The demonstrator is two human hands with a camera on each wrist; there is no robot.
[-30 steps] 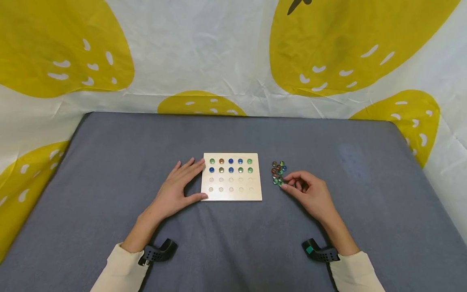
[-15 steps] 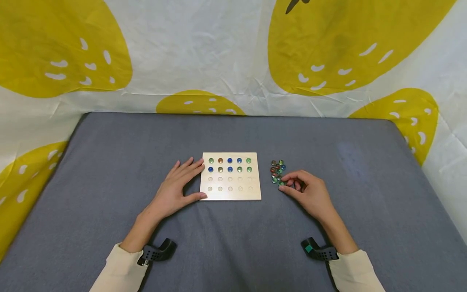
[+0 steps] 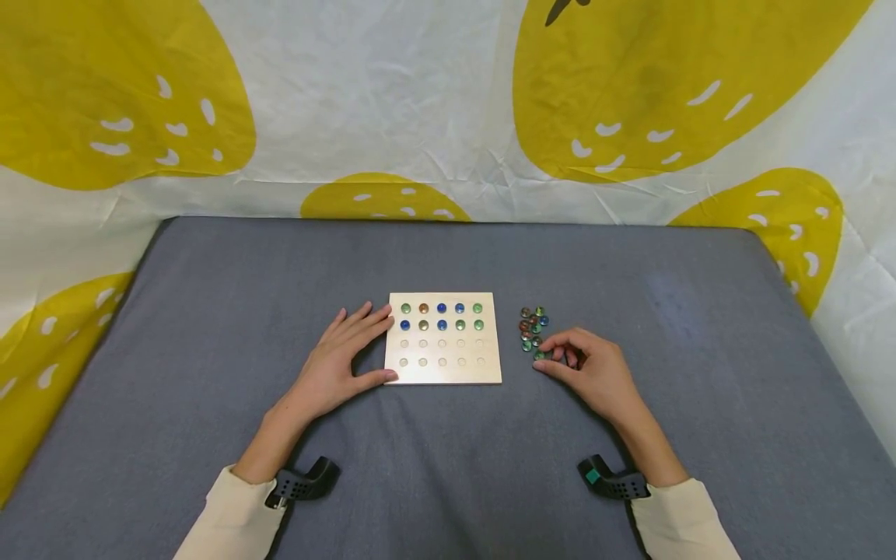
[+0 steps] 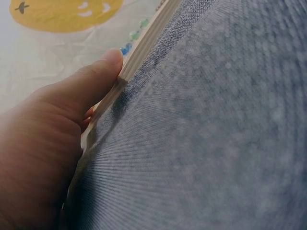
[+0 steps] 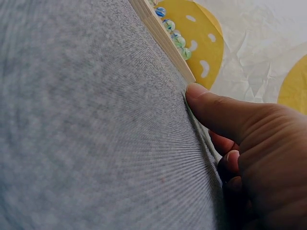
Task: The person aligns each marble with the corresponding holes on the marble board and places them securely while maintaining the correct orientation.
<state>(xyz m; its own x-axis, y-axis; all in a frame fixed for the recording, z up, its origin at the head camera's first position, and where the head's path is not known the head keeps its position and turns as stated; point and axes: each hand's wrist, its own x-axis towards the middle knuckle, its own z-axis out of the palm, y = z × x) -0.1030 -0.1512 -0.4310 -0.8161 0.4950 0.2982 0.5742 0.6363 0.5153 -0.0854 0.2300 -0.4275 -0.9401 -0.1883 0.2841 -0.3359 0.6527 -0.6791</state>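
A pale wooden board with rows of round hollows lies flat on the grey cloth. Its two far rows hold glass marbles in green, orange-brown and blue; the two near rows are bare hollows. My left hand lies spread along the board's left side, fingertips at the far part of the edge and thumb on the near left corner. At the right, my right hand pinches a green marble between thumb and index finger, the other fingers curled in. That marble sits at the near end of a loose marble group. The right wrist view hides it.
Grey cloth covers the table, with small creases in front of the board. Behind the table's far edge hangs a white curtain with yellow fruit shapes. Black wrist cameras sit low over the cloth on both arms.
My right thumb and index finger have shifted slightly toward me, and the green marble between them sits a little farther from the group. The left hand and the board stay put.
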